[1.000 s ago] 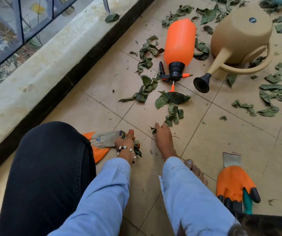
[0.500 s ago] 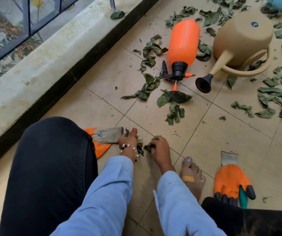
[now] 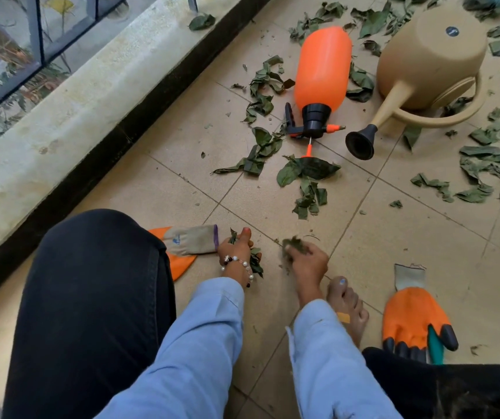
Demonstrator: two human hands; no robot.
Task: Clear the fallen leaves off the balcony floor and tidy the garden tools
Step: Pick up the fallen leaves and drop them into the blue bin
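Observation:
My left hand grips a bunch of green leaves low over the tiles, thumb up. Just to its right, my right hand curls round a few more leaves at floor level. An orange spray bottle lies on its side ahead. A beige watering can lies tipped over to its right. Loose leaves are scattered around both tools and far right. One orange garden glove lies left of my left hand, another lies lower right.
A concrete ledge with a dark kerb and a railing runs along the left. My knee in dark trousers fills the lower left. A bare foot rests beside my right wrist. A green tool handle pokes out by the right glove.
My right hand has pulled back from its stretched reach, gathered leaves off the tile and lifted slightly. My left hand has stayed put with its bunch.

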